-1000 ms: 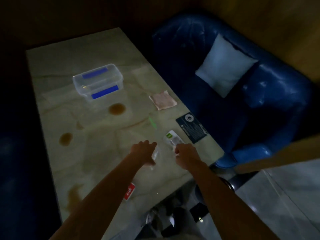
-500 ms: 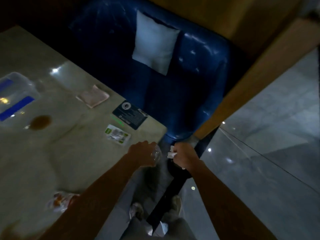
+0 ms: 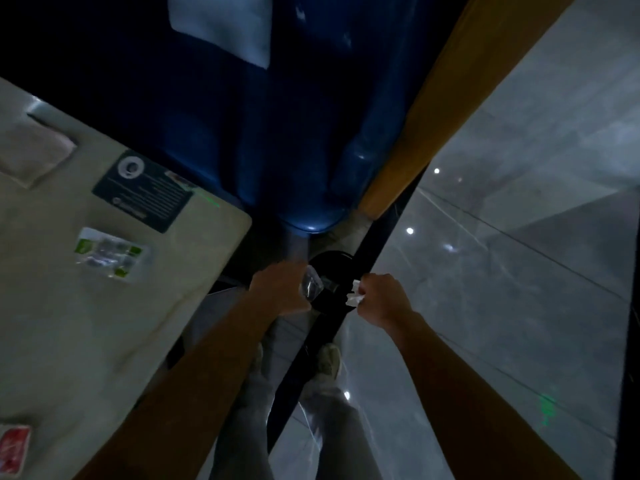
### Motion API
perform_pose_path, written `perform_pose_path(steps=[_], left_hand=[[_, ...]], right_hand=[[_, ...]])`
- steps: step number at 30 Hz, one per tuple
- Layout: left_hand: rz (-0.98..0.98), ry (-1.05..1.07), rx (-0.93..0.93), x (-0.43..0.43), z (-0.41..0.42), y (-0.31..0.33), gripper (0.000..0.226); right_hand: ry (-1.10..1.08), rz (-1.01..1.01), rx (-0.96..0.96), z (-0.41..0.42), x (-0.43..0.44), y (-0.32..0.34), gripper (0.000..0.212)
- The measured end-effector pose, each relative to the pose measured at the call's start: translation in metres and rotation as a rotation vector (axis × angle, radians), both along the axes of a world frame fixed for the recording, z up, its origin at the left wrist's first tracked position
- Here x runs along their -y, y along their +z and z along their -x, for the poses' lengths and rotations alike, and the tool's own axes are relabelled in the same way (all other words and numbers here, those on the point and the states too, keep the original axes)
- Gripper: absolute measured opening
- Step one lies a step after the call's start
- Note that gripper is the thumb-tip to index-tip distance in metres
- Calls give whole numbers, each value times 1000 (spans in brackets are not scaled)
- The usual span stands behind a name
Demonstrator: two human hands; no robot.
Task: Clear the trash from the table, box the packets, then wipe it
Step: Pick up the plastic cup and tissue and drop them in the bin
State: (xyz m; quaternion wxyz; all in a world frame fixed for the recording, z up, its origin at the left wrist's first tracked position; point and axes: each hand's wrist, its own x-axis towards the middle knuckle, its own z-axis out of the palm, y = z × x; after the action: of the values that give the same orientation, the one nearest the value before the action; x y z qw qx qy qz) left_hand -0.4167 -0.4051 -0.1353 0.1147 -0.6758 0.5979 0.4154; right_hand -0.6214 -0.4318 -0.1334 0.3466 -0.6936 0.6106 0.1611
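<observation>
My left hand (image 3: 280,287) is closed on a crumpled clear plastic wrapper (image 3: 310,287). My right hand (image 3: 379,299) is closed on a small white scrap of paper (image 3: 355,296). Both hands hover off the table's corner, right over a round black bin (image 3: 330,268) on the floor. On the marble table (image 3: 86,341) lie a packet with green print (image 3: 110,252), a red packet (image 3: 14,448) at the near edge and a folded pinkish cloth (image 3: 34,152) at the far left.
A dark printed card (image 3: 143,190) lies near the table's corner. A blue sofa (image 3: 277,133) with a white cushion (image 3: 225,26) stands behind the table. A wooden partition (image 3: 433,116) runs beside it. My legs and shoes (image 3: 327,360) stand on the glossy grey floor.
The view has swung down and right, away from the table. Both hands have carried the wrapper and the paper scrap off the tabletop to a spot above the black bin.
</observation>
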Motion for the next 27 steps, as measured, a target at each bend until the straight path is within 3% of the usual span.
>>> perform_pose_path(steps=[7, 18, 22, 27], left_hand=[[-63, -67, 6, 16, 22, -116, 80], [-56, -219, 86, 59, 36, -291, 80], [-45, -269, 102, 62, 41, -330, 83], [-69, -273, 68, 58, 45, -356, 95]], right_hand=[[-77, -27, -10, 9, 10, -106, 20], [-170, -53, -54, 16, 19, -274, 19], [-225, -67, -18, 11, 19, -310, 22], [-172, -85, -11, 3, 14, -338, 41]])
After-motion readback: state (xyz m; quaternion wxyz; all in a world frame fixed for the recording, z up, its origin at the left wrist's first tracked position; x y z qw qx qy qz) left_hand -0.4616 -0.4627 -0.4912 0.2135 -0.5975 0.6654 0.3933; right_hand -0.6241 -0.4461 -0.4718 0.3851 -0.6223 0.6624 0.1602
